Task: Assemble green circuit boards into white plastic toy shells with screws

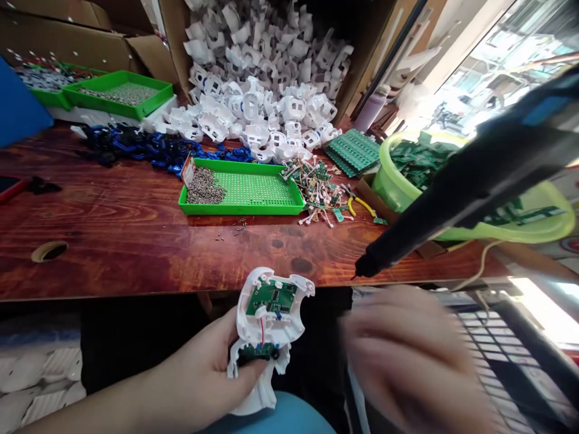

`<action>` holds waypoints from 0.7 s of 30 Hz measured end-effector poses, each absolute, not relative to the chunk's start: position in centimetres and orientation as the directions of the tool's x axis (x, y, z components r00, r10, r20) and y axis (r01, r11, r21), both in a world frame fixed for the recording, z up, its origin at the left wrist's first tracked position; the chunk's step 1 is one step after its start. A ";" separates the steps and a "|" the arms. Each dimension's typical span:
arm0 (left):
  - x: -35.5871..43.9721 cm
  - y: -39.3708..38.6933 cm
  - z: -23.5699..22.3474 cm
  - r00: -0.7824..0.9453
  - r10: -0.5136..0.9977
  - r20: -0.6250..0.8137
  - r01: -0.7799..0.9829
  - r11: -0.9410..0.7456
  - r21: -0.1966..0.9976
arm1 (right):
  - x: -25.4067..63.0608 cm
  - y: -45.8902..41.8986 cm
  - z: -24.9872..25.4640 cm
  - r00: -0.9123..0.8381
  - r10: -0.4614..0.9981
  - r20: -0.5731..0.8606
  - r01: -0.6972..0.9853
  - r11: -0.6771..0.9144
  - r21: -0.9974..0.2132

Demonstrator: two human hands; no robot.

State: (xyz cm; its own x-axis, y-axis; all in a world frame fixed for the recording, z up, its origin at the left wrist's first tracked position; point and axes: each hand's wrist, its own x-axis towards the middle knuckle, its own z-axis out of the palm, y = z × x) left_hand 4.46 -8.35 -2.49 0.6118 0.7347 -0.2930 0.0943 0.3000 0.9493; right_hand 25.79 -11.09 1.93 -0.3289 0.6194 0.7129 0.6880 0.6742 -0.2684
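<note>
My left hand (pixel 221 367) is closed round a white plastic housing (pixel 246 325), its open inside facing up. A green circuit board (pixel 274 298) sits in the upper half. In the lower part is a second board (pixel 257 351), and a red wire (pixel 262 330) runs between them. My right hand (pixel 407 361), smeared by motion, is to the right, over the dark floor area; whether anything is in its fingers cannot be made out. Just above that hand, a black electric screwdriver (pixel 429 205) slants down to the left, its bit pointing at the table's front edge.
On the wooden table (pixel 126 241) lies a green tray (pixel 257 187) of small screws. Wired boards (pixel 316 187) and yellow-handled pliers (pixel 362 204) lie beside it. White shells (pixel 271 108) spill from a box. A yellow-green basin (pixel 402 175) holds circuit boards; a crate (pixel 506 355) stands lower right.
</note>
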 end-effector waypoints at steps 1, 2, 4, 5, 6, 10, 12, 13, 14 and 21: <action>4.3 -8.4 -2.4 0.635 0.711 -0.303 0.124 0.293 0.948 | 25.3 -11.3 2.2 -0.415 0.621 0.665 0.678 0.699 -0.229; 4.2 -8.5 -2.3 0.649 0.696 -0.306 0.139 0.287 0.948 | 24.7 -11.3 2.4 -0.499 0.601 0.624 0.666 0.727 -0.169; 4.2 -8.6 -2.1 0.653 0.698 -0.295 0.136 0.276 0.952 | 23.9 -10.8 2.6 -0.615 0.581 0.533 0.648 0.758 -0.078; 4.2 -8.7 -2.1 0.654 0.701 -0.283 0.123 0.270 0.955 | 23.7 -10.5 2.6 -0.650 0.572 0.500 0.638 0.768 -0.049; 4.2 -8.9 -2.1 0.655 0.706 -0.269 0.109 0.264 0.958 | 23.5 -10.3 2.6 -0.666 0.573 0.478 0.634 0.772 -0.043; 4.3 -9.2 -2.5 0.685 0.683 -0.252 0.082 0.271 0.959 | 23.2 -10.0 2.4 -0.711 0.548 0.441 0.608 0.794 -0.006; 4.3 -9.3 -2.7 0.686 0.682 -0.254 0.080 0.276 0.958 | 23.3 -10.1 2.4 -0.721 0.522 0.456 0.606 0.794 0.047; 4.2 -9.3 -2.8 0.681 0.687 -0.252 0.076 0.276 0.958 | 23.3 -10.2 2.3 -0.730 0.491 0.474 0.592 0.802 0.081; 4.2 -9.3 -2.9 0.678 0.692 -0.250 0.070 0.277 0.958 | 23.4 -10.2 2.3 -0.740 0.457 0.493 0.576 0.810 0.114; 4.0 -10.0 -3.6 0.580 0.793 -0.186 0.013 0.219 0.976 | 23.8 -9.9 0.3 -0.678 0.294 0.673 0.532 0.829 0.173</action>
State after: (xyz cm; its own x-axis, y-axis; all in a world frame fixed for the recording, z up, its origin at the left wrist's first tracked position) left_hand 4.05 -10.05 -3.62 0.5802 0.7930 -0.1858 0.0131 0.2190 0.9756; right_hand 23.80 -9.94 0.27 -0.6782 0.2945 0.6733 0.5318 0.8290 0.1731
